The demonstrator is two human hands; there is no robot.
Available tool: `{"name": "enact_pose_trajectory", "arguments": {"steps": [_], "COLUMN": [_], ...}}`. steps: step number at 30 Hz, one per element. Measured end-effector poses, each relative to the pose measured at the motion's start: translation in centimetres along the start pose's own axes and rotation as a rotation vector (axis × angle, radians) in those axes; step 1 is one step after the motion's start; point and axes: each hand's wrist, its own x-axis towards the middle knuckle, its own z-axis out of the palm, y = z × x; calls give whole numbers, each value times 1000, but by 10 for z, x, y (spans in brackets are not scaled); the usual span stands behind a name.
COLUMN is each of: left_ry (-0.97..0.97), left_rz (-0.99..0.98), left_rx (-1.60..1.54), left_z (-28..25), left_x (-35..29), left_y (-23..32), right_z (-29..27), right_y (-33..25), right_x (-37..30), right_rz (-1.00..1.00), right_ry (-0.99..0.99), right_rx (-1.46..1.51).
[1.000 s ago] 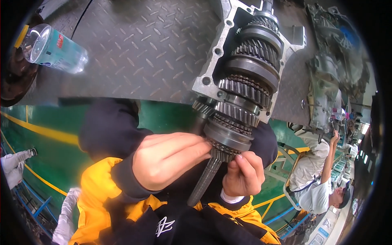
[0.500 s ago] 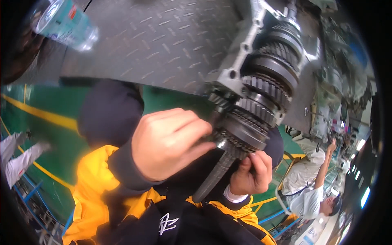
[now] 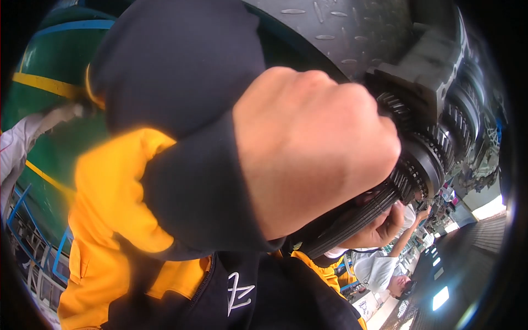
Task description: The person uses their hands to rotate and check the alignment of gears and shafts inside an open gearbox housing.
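A gear shaft assembly (image 3: 422,160) with several toothed gears and rings sits in a grey metal housing (image 3: 421,82) at the right. Its long splined shaft (image 3: 346,223) sticks out toward my chest. Large in the middle of the view, my left hand (image 3: 319,146) is closed with its knuckles up, right at the gears' near end. Its fingertips, and anything in them, are hidden behind the back of the hand. Beyond the shaft, partly covered by it, my right hand (image 3: 378,234) has its fingers bent together close under the end gear. What it pinches is not visible.
The housing lies on a dark diamond-plate bench (image 3: 335,33). A person in a white shirt (image 3: 374,269) is at the lower right, one arm stretched out. Another person's light sleeve (image 3: 27,135) shows at the left, over green floor (image 3: 49,121) with yellow lines.
The view has swung and come closer, so the gears now sit farther right. My left hand has closed and now covers the near end of the gears. The bottle has left the view.
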Motion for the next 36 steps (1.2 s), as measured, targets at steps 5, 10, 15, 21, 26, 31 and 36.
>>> {"name": "enact_pose_trajectory", "arguments": {"steps": [5, 10, 15, 21, 26, 31, 36], "left_ry": [-41, -50, -52, 16, 32, -71, -33], "left_rz": [43, 28, -10, 61, 82, -2, -33], "left_rx": [-1, 6, 36, -21, -13, -92, -172], "left_z": [2, -1, -9, -10, -12, -7, -5], "left_x": [2, -1, -4, -7, -7, -9, -5], "left_y": [-2, 1, 5, -5, -6, -1, -2], "right_z": [21, 24, 25, 42, 51, 36, 29], "right_y": [-48, -46, -53, -52, -61, -43, -49], "right_x": [-31, -20, -19, -29, -28, -21, -24], "right_rz": [653, 761, 678, 541, 683, 802, 920], "right_ry": [-374, -578, -559, -553, -492, -715, -600], "right_rx": [791, 1109, 827, 784, 909, 1269, 1273]}}
